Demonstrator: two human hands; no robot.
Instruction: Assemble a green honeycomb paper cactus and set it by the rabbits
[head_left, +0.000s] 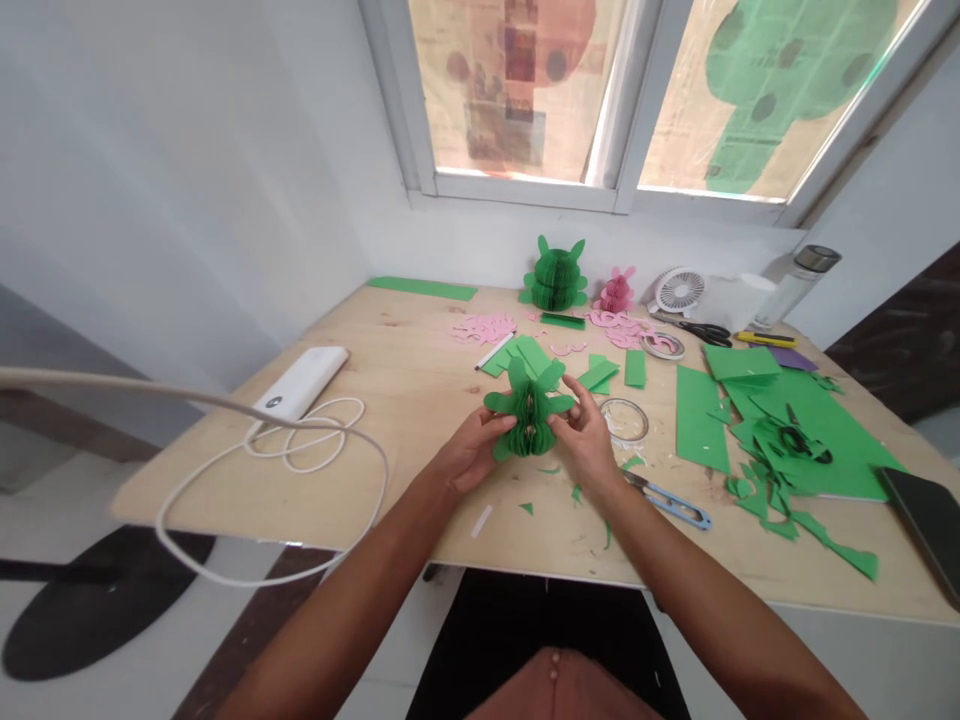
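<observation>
A green folded-paper figure (529, 425) with ear-like and arm-like tabs is held upright above the table. My left hand (476, 448) is closed on its left side, thumb across the front. On its right side my right hand (586, 435) grips it, thumb at the pleats and index finger by the arm tab. Behind the figure lie green paper strips (532, 352) and a white pen (495, 351). A roll of tape (624, 420) sits just right of my right hand, with a blue-handled cutter (671, 502) nearer the front edge.
A white power bank (304, 382) with a looped cable (386, 470) is at the left. Finished green (556, 280) and pink (615, 292) figures stand by the wall. Green sheets (832, 430), scraps, scissors (701, 329), a fan (679, 290), a bottle (795, 290) and a dark device (922, 530) occupy the right.
</observation>
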